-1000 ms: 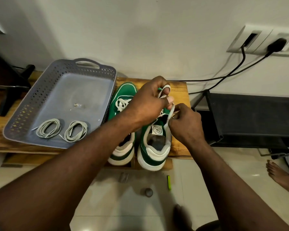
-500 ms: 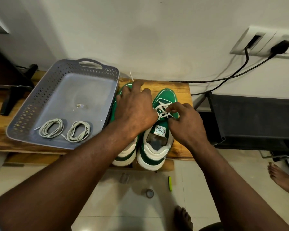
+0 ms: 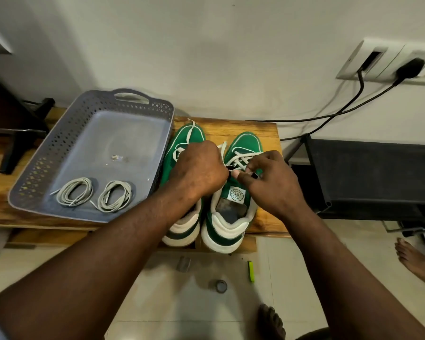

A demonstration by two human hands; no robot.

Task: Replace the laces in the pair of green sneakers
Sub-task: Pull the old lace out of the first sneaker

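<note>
While the green sneakers, left (image 3: 182,139) and right (image 3: 245,143), stand side by side on the wooden worktop (image 3: 268,133), just right of the grey basket (image 3: 47,163), the left hand (image 3: 201,168) grips the right sneaker's white lace (image 3: 242,157) in curled fingers. The right hand (image 3: 272,182) fingers (image 3: 245,180) pinch it. Two coiled laces (image 3: 75,192) lie in the basket.

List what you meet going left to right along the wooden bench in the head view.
first coiled lace → second coiled lace → left green sneaker → right green sneaker → black rack
</note>
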